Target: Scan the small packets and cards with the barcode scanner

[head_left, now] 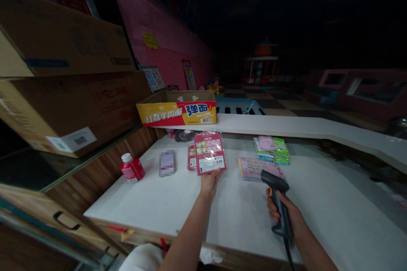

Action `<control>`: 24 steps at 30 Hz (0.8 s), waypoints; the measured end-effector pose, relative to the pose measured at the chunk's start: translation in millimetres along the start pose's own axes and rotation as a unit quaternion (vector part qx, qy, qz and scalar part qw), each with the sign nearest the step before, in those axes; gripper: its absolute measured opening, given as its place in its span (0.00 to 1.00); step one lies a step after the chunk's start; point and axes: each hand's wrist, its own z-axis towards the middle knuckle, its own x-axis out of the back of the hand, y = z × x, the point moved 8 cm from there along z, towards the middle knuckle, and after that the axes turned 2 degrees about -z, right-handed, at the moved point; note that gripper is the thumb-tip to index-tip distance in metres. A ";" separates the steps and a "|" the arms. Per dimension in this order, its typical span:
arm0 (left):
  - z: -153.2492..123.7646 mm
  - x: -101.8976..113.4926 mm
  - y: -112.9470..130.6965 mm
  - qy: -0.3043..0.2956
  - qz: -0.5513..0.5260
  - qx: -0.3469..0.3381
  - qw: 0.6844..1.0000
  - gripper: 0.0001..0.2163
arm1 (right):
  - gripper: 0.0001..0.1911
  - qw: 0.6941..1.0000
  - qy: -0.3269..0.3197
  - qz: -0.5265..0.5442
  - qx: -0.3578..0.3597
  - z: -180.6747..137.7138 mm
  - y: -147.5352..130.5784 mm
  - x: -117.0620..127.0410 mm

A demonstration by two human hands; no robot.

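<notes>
My left hand holds up a pink packet by its lower edge, its barcode side toward me, above the white counter. My right hand is closed round the grip of a dark barcode scanner, whose head sits a little right of the packet and points toward the far side of the counter. A cable drops from the scanner's handle. Another pink packet lies on the counter just left of and behind the one I hold.
A pink sheet-like packet lies flat beside the scanner, a stack of green and pink packets further back. A red bottle and a small dark card lie at the left. A yellow-red noodle carton stands on the raised shelf; large cardboard boxes line the left.
</notes>
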 end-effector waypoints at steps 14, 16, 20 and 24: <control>-5.2 -0.6 -1.8 -0.018 0.003 -0.024 1.000 0.28 | 0.22 0.968 0.103 -0.226 0.031 -3.2 0.5 -84.6; -5.9 -1.4 -1.7 -0.017 0.003 -0.022 1.000 0.28 | 0.21 0.964 0.112 -0.239 0.035 -3.0 2.1 -90.3; -7.1 -4.1 -0.6 -0.007 0.009 -0.026 1.000 0.27 | 0.22 0.962 0.109 -0.247 0.038 -1.4 3.5 -94.8; -7.5 -6.5 1.6 -0.009 0.010 -0.044 0.999 0.28 | 0.22 0.961 0.105 -0.254 0.034 -2.6 0.6 -96.6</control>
